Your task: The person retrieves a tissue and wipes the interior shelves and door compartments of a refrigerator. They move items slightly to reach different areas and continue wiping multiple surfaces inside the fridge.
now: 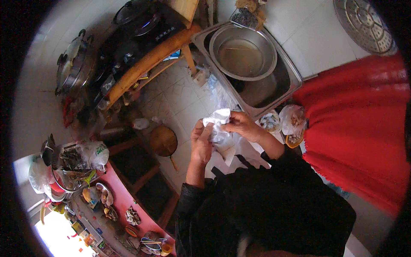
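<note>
A crumpled white cloth [219, 117] is held up in front of me, pinched between both hands. My left hand [202, 141] grips its left and lower edge, with the thumb or a finger lying across the fabric. On the other side, my right hand [240, 124] pinches the cloth between thumb and fingers. White plastic bags [245, 149] show just beneath and behind the cloth. Beyond my right hand stands a stainless steel sink [293, 69], with a round metal basin [215, 56] set in it. The basin seems to hold some murky water.
A black gas stove [173, 22] sits on a wooden-edged counter at upper left. A long-handled round pan or ladle [163, 141] is on the tiled floor. The pink-edged table [120, 183] holds food and dishes. A red curtain [353, 112] hangs right, near small bagged containers [292, 119].
</note>
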Demonstrator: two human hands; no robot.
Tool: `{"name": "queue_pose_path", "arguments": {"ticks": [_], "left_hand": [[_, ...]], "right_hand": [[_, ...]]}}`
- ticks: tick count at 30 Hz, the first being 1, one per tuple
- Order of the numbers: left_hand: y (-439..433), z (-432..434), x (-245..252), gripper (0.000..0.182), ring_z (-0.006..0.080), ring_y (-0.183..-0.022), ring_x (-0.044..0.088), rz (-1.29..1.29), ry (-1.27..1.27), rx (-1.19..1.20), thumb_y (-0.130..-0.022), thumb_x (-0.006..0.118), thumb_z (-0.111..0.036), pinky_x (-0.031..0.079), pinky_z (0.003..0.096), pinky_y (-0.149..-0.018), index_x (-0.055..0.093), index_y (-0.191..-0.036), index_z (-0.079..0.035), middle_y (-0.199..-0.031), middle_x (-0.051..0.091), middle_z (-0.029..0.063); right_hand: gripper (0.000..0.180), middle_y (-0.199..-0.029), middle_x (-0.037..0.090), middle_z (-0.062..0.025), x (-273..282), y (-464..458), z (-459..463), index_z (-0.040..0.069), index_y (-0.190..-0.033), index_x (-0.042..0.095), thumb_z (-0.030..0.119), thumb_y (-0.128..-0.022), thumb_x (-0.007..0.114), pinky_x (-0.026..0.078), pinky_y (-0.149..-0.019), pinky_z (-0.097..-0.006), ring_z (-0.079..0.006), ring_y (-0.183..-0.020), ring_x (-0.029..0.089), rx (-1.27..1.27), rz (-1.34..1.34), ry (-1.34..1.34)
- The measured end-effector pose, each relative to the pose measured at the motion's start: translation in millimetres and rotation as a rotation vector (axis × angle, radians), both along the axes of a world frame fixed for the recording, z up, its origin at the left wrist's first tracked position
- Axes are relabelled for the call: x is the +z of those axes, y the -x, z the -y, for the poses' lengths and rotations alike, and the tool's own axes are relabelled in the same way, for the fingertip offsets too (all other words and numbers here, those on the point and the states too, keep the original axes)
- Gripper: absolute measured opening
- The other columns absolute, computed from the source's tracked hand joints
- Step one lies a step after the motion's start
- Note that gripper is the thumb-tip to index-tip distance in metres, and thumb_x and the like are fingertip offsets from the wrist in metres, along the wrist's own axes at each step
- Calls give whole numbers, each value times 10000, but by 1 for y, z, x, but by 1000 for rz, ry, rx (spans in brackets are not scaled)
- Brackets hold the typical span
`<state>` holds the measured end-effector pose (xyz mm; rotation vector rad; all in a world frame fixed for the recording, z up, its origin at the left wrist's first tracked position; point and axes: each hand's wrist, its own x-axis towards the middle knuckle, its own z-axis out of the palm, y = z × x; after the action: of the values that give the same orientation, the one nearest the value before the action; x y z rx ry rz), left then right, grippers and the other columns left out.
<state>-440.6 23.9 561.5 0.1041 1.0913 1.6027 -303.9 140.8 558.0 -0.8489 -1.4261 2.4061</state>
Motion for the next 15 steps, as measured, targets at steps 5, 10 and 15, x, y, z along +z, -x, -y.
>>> {"name": "queue_pose_path", "arguments": {"ticks": [5, 10, 15], "left_hand": [[-13, -53, -26, 205, 158, -982, 592, -14, 64, -1, -934, 566, -101, 491, 324, -850, 574, -1129, -39, -1089, 619, 56], [-23, -108, -59, 446, 215, -1072, 553, 81, 211, 111, -931, 562, -108, 472, 366, -892, 396, -1330, 3, -1189, 555, 118], [-22, -146, -88, 557, 254, -1139, 526, 61, 233, -17, -947, 527, -114, 447, 383, -957, 285, -1439, -16, -1284, 507, 139]], "right_hand": [[323, -938, 657, -21, -39, -2, -59, 9, -1103, 646, 124, -804, 686, 470, -741, -260, -83, -823, 573, -29, 132, -134], [301, -1006, 663, -40, -86, -32, -159, 17, -1116, 636, 156, -849, 652, 495, -810, -281, -122, -886, 611, 91, 200, -329], [236, -1000, 655, -74, -165, -52, -279, 16, -1086, 638, 157, -898, 620, 528, -797, -316, -184, -897, 641, -400, 320, -85]]}}
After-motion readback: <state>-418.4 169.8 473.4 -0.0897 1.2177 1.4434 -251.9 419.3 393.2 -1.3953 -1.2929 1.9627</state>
